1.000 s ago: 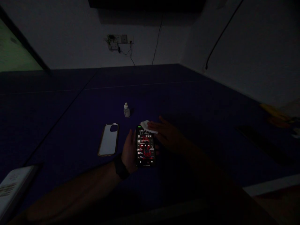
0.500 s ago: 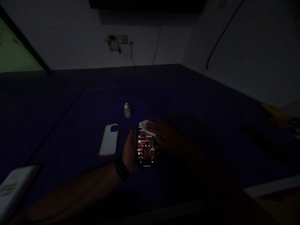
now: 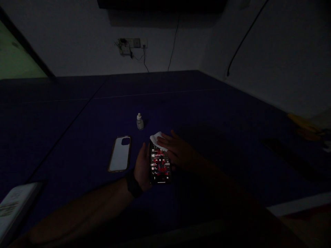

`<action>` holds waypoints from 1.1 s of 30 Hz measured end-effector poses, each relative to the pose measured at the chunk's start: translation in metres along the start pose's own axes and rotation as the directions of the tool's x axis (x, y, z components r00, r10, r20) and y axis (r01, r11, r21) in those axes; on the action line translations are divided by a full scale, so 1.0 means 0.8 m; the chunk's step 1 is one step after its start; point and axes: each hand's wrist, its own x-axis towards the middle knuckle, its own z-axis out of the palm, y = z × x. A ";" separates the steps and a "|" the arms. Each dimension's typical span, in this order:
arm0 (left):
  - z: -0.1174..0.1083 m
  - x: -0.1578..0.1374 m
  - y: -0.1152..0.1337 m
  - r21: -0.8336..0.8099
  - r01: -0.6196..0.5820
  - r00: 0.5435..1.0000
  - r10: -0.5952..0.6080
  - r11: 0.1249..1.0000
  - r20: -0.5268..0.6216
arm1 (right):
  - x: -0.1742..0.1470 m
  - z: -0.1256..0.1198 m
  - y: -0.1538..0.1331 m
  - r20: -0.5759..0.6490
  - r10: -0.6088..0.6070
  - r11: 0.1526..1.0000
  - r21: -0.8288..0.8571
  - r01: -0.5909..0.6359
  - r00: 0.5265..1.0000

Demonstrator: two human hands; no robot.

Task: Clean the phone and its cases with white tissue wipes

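A smartphone (image 3: 160, 168) with its screen lit lies in my left hand (image 3: 143, 167), whose thumb runs along the left edge while fingertips show at the right edge. My right hand (image 3: 178, 150) presses a folded white cloth (image 3: 156, 137) onto the top end of the screen, covering part of the clock digits. Left of the phone, a phone case (image 3: 119, 155) with a pale inside and a camera cutout lies flat. Beyond the phone stands a small clear bottle (image 3: 140, 123) with a white cap.
The dark blue tabletop (image 3: 168, 106) reaches back to the wall. A white box or book (image 3: 15, 206) lies at the near left. On the right are a dark flat object (image 3: 287, 158) and something yellow (image 3: 303, 124). Sockets with cables (image 3: 130, 44) are on the wall.
My right hand has slid the cloth slightly left across the top of the screen, hiding more of the clock. My left hand still holds the phone in nearly the same place.
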 end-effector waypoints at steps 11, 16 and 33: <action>-0.005 -0.001 -0.001 0.010 0.072 0.990 -0.073 0.997 0.119 | -0.006 -0.008 0.012 -0.135 0.026 0.998 -0.044 -0.032 0.991; -0.006 0.002 -0.004 -0.064 0.036 0.992 -0.028 0.997 0.121 | 0.011 0.009 -0.011 -0.018 -0.018 0.998 -0.063 0.016 1.000; -0.013 0.006 -0.007 -0.145 0.064 0.997 -0.056 0.987 0.059 | 0.006 -0.003 -0.021 0.125 -0.117 0.993 0.024 0.115 0.985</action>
